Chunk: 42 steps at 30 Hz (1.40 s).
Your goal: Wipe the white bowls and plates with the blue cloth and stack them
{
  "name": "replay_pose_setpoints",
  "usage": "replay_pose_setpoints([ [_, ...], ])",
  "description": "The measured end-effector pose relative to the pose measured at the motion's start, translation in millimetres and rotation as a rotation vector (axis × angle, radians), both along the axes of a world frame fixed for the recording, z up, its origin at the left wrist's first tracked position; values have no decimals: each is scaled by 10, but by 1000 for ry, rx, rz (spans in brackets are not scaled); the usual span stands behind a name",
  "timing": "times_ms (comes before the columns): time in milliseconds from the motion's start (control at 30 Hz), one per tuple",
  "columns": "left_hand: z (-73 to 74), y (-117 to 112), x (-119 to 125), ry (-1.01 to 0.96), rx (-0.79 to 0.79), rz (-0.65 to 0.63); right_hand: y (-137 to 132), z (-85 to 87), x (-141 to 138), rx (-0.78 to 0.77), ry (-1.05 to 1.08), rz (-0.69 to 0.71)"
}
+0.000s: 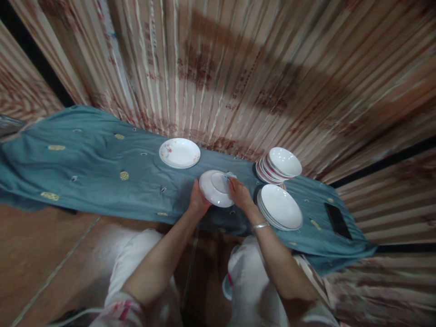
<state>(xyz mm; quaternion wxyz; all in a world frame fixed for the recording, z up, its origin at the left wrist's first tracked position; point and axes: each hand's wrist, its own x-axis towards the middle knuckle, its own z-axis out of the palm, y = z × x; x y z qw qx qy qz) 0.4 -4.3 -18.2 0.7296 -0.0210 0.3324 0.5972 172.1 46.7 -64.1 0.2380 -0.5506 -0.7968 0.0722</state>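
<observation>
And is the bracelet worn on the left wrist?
No, the silver bracelet circles the right wrist; the left wrist is bare.

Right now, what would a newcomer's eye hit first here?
Probably the white dish, underside showing, in the left hand at mid-picture, with the right hand against it. Then the bowl stack and plate stack to its right on the blue-green cloth, and the floral plate to its left, farther back.
</observation>
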Motion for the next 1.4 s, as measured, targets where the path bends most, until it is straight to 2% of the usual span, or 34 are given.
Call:
replay_pose_setpoints([
  [200, 39, -26, -8, 29, -21, -12, -398, 51, 59, -15, -36, -28],
  [400, 21, -31, -8, 38, -6, -18, -771, 85, -31, -14, -96, -19],
  [733, -38, -7, 4, -10, 48, -29, -1065, 130, -320, 82, -172, 120],
  [967, -69, 7, -6, -29, -9, -2, -944, 206, -552, 108, -265, 238],
  [1233, -250, 55, 2, -75, -26, 54, -478, 294, -790, 20, -323, 221],
  [1400, -244, 89, 5, -177, 17, -6, -198, 369, -908, -20, -346, 222],
])
